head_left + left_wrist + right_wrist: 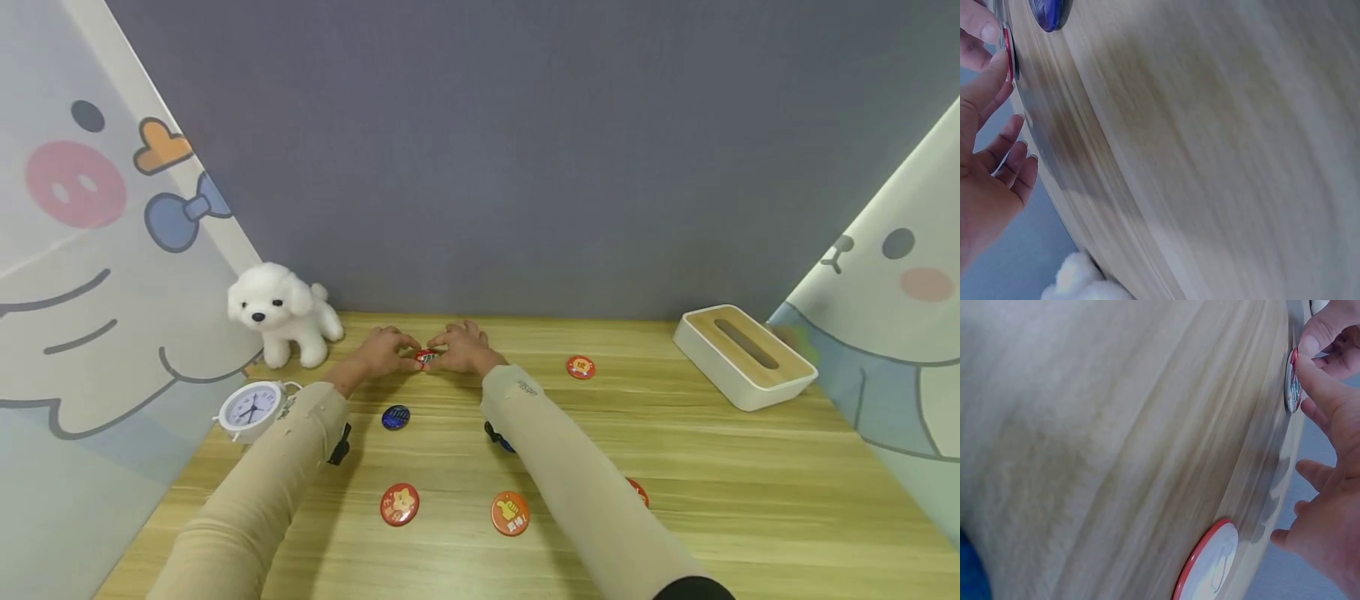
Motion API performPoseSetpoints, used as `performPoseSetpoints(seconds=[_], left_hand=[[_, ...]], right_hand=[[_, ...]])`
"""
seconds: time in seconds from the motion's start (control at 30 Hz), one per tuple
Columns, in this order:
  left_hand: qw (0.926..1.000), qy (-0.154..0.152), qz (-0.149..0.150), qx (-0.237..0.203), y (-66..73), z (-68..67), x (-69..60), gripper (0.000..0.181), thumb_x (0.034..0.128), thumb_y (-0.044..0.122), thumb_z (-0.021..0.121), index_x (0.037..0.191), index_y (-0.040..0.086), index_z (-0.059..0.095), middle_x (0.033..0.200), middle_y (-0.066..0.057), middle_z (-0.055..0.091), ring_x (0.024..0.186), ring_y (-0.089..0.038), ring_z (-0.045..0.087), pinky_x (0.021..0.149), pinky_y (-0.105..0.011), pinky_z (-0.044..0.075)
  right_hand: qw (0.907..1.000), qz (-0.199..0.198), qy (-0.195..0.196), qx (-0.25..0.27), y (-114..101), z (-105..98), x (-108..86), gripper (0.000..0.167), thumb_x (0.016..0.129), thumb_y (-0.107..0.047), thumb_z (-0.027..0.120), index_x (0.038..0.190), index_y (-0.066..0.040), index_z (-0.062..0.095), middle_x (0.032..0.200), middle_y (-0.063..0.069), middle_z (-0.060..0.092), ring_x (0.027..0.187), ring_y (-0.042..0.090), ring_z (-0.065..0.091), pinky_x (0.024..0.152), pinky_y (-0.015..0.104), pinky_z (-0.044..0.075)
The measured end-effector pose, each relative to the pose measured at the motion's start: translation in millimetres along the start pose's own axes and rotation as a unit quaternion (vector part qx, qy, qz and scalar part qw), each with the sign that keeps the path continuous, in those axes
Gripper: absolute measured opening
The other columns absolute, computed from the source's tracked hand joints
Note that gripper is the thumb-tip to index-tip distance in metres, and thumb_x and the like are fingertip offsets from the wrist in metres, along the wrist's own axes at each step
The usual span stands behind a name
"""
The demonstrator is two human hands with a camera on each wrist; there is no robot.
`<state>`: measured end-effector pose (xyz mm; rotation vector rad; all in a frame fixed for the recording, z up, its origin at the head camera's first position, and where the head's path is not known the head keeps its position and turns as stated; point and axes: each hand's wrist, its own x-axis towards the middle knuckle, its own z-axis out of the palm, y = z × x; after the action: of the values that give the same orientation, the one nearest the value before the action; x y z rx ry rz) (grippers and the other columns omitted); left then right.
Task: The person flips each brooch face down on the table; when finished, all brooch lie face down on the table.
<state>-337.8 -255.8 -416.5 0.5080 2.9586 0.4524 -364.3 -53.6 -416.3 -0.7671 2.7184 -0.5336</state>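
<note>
While left hand (386, 352) and right hand (463, 348) pinch a red badge (425, 355), its white lettering (429, 358) is illegible.

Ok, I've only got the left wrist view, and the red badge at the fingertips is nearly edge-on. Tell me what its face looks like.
Observer: The head view shows white markings on the face of the red button badge.
Operator: Now identify the white fluff at my bottom edge.
Observer: That's a white plush dog, standing at the back left of the table.
Operator: Good. Tell me what lies nearer the person than the blue button badge, on the left side.
Observer: A round red star badge lies there, between the two sleeves in the head view.
</note>
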Motion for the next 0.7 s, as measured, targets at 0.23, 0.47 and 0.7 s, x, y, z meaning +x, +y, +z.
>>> performPoseSetpoints(seconds=[0.23,0.47,0.7], left_hand=[[1.0000,0.001,0.005,0.008,0.0,1.8,3.1,0.042,0.0929,0.036,0.071,0.126,0.011,0.069,0.129,-0.019,0.063,0.124,-0.042,0.051,0.110,-0.062,0.031],[0.9999,-0.003,0.005,0.012,0.7,2.0,4.5,0.041,0.0933,0.036,0.071,0.125,0.011,0.069,0.129,-0.017,0.064,0.126,-0.041,0.050,0.112,-0.062,0.029],[1.0000,0.004,0.007,0.004,1.6,1.1,3.0,0.036,0.0918,0.034,0.073,0.117,0.009,0.073,0.124,-0.015,0.067,0.124,-0.038,0.052,0.114,-0.061,0.027]], right_hand=[[1.0000,-0.001,-0.004,0.000,1.8,0.6,1.6,0.054,0.092,-0.053,0.067,0.140,-0.033,0.059,0.166,0.010,0.025,0.155,0.042,0.005,0.121,0.064,0.011],[0.9999,0.004,0.001,0.010,2.7,1.6,2.7,0.053,0.090,-0.050,0.071,0.138,-0.032,0.061,0.166,0.010,0.026,0.155,0.042,0.005,0.121,0.064,0.011],[0.9997,-0.007,0.010,0.019,2.3,3.2,4.4,0.045,0.088,-0.047,0.074,0.129,-0.031,0.064,0.165,0.011,0.026,0.155,0.042,0.006,0.121,0.064,0.010]])
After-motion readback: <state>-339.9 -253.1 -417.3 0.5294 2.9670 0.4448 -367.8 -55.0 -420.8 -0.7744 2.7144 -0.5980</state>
